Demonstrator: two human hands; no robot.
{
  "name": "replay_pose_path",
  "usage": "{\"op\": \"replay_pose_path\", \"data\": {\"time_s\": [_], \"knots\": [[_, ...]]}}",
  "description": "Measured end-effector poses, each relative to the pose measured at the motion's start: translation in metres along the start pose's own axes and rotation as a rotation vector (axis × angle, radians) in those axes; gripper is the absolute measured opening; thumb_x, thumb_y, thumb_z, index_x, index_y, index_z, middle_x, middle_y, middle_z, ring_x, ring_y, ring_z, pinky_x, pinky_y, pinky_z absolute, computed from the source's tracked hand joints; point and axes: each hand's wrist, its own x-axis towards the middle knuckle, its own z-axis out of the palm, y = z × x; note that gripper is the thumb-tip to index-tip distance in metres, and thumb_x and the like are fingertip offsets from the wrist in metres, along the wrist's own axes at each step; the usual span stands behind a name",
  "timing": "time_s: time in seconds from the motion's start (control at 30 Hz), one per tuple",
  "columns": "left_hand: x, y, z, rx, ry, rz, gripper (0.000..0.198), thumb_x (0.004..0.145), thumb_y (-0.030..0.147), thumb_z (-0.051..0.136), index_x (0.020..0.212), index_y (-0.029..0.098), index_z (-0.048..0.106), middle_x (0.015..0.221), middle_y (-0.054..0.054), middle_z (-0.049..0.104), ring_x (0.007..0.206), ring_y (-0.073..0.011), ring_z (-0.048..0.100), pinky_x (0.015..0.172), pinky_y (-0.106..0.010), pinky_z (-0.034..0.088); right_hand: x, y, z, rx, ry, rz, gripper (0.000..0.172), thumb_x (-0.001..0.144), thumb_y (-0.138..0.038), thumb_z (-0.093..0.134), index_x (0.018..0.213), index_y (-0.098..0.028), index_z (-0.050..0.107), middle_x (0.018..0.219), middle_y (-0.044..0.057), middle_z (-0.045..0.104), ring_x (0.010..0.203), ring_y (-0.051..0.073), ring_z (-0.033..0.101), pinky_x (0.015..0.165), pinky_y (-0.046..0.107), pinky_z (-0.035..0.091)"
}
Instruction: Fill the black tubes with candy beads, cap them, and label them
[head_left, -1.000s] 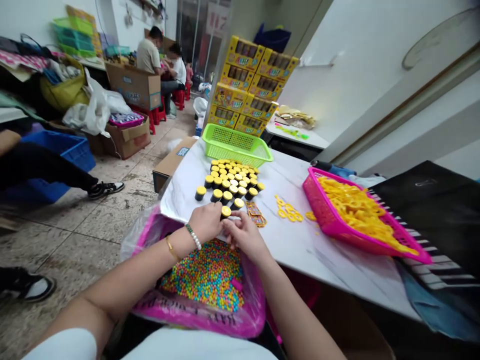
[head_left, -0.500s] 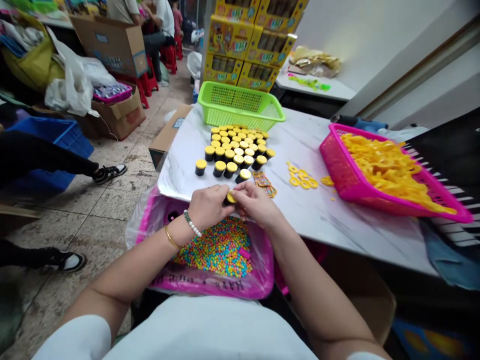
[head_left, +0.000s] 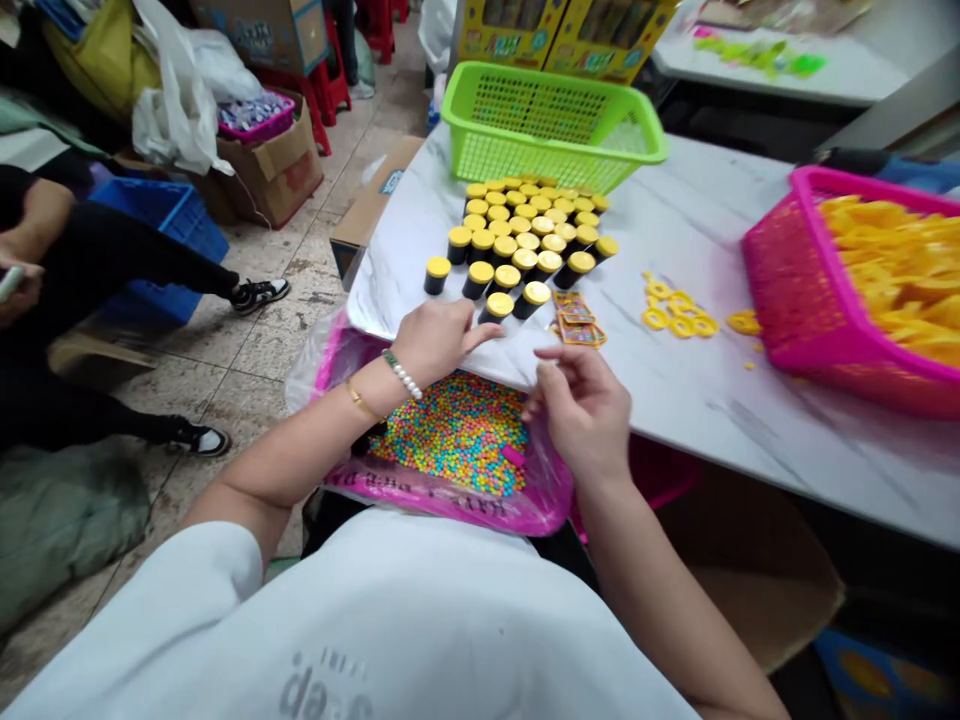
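My left hand (head_left: 435,340) rests at the near edge of the marble table (head_left: 697,400), fingers closed low on a black vial with a yellow cap (head_left: 496,306) that stands at the front of a cluster of several like vials (head_left: 525,225). My right hand (head_left: 585,410) hovers just right of it, fingers loosely bent and apart, nothing visible in them. Below both hands, a pink bin lined with plastic (head_left: 330,350) holds small multicoloured candy beads (head_left: 457,440). Small printed cards (head_left: 576,322) lie beside the vials.
A green basket (head_left: 555,125) stands behind the vials. A pink basket (head_left: 795,290) of yellow plastic pieces sits at the right, with loose yellow rings (head_left: 679,315) before it. On the left, a seated person's legs (head_left: 150,260), a blue crate (head_left: 161,205) and cardboard boxes (head_left: 277,170).
Both hands held one vial together over the bin; now it stands in the front row, my right hand has drawn back off it, and my view has tipped downward.
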Motion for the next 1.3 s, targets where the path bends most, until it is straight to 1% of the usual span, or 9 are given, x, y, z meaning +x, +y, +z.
{"op": "replay_pose_path", "data": {"time_s": [0.1, 0.2, 0.4, 0.53, 0.7, 0.8, 0.9, 1.1, 1.3], "knots": [[-0.038, -0.031, -0.01, 0.083, -0.082, -0.008, 0.042, 0.101, 0.043, 0.043, 0.082, 0.014, 0.067, 0.07, -0.008, 0.068, 0.068, -0.0181, 0.063, 0.068, -0.029, 0.047, -0.032, 0.015, -0.022, -0.259, -0.053, -0.117, 0.015, 0.093, -0.036, 0.059, 0.094, -0.022, 0.066, 0.067, 0.0, 0.063, 0.052, 0.013, 0.058, 0.052, 0.027, 0.048], [-0.071, -0.06, -0.012, 0.27, -0.242, -0.068, 0.029, 0.099, 0.029, 0.046, 0.09, 0.011, 0.067, 0.086, -0.013, 0.07, 0.078, -0.022, 0.067, 0.071, -0.031, 0.05, -0.049, 0.032, -0.032, -0.491, -0.189, -0.28, 0.013, 0.092, -0.03, 0.059, 0.091, -0.021, 0.068, 0.077, 0.003, 0.071, 0.063, 0.016, 0.065, 0.061, 0.029, 0.052], [-0.085, -0.078, 0.004, 0.226, -0.465, -0.016, 0.033, 0.094, 0.017, 0.052, 0.126, 0.012, 0.059, 0.1, -0.012, 0.071, 0.089, -0.0237, 0.07, 0.079, -0.033, 0.054, -0.043, 0.04, -0.019, -0.623, -0.268, -0.439, 0.016, 0.096, -0.028, 0.054, 0.094, -0.02, 0.068, 0.09, 0.006, 0.074, 0.078, 0.019, 0.07, 0.07, 0.03, 0.053], [-0.081, -0.074, 0.008, 0.032, -0.543, 0.212, 0.025, 0.093, 0.019, 0.057, 0.117, 0.017, 0.066, 0.113, -0.012, 0.068, 0.102, -0.0206, 0.068, 0.091, -0.031, 0.053, -0.041, 0.042, -0.013, -0.622, -0.284, -0.456, 0.015, 0.096, -0.026, 0.053, 0.095, -0.019, 0.067, 0.091, 0.006, 0.074, 0.082, 0.018, 0.07, 0.072, 0.029, 0.053], [-0.077, -0.047, 0.022, 0.246, -0.613, 0.412, 0.022, 0.097, 0.019, 0.048, 0.102, 0.013, 0.069, 0.097, -0.014, 0.067, 0.086, -0.0231, 0.068, 0.079, -0.035, 0.055, -0.042, 0.048, -0.014, -0.609, -0.303, -0.406, 0.014, 0.096, -0.025, 0.055, 0.095, -0.02, 0.067, 0.092, 0.006, 0.074, 0.082, 0.018, 0.071, 0.073, 0.029, 0.054], [-0.072, -0.024, 0.035, 0.28, -0.594, 0.531, 0.029, 0.099, 0.022, 0.046, 0.121, 0.013, 0.062, 0.092, -0.013, 0.067, 0.082, -0.0246, 0.067, 0.075, -0.036, 0.054, -0.04, 0.046, -0.012, -0.589, -0.314, -0.387, 0.015, 0.096, -0.026, 0.054, 0.097, -0.02, 0.068, 0.094, 0.007, 0.075, 0.084, 0.019, 0.071, 0.074, 0.03, 0.055], [-0.067, -0.018, 0.042, 0.207, -0.576, 0.587, 0.04, 0.098, 0.016, 0.045, 0.137, 0.009, 0.05, 0.099, -0.016, 0.069, 0.089, -0.0248, 0.067, 0.081, -0.037, 0.053, -0.038, 0.042, -0.015, -0.55, -0.302, -0.374, 0.016, 0.095, -0.027, 0.054, 0.098, -0.02, 0.068, 0.094, 0.007, 0.075, 0.083, 0.019, 0.071, 0.075, 0.031, 0.055], [-0.068, -0.032, 0.037, 0.223, -0.561, 0.571, 0.021, 0.095, 0.02, 0.053, 0.103, 0.009, 0.069, 0.098, -0.016, 0.068, 0.096, -0.0266, 0.062, 0.089, -0.04, 0.048, -0.039, 0.041, -0.025, -0.484, -0.29, -0.312, 0.015, 0.094, -0.027, 0.056, 0.091, -0.021, 0.069, 0.085, 0.005, 0.074, 0.074, 0.016, 0.069, 0.07, 0.028, 0.054], [-0.077, 0.003, 0.047, 0.22, -0.594, 0.685, 0.022, 0.096, 0.014, 0.047, 0.098, 0.007, 0.068, 0.093, -0.016, 0.067, 0.094, -0.0274, 0.062, 0.087, -0.04, 0.049, -0.038, 0.038, -0.018, -0.461, -0.296, -0.361, 0.016, 0.094, -0.025, 0.055, 0.091, -0.02, 0.069, 0.086, 0.005, 0.075, 0.078, 0.017, 0.07, 0.073, 0.029, 0.054]]}}
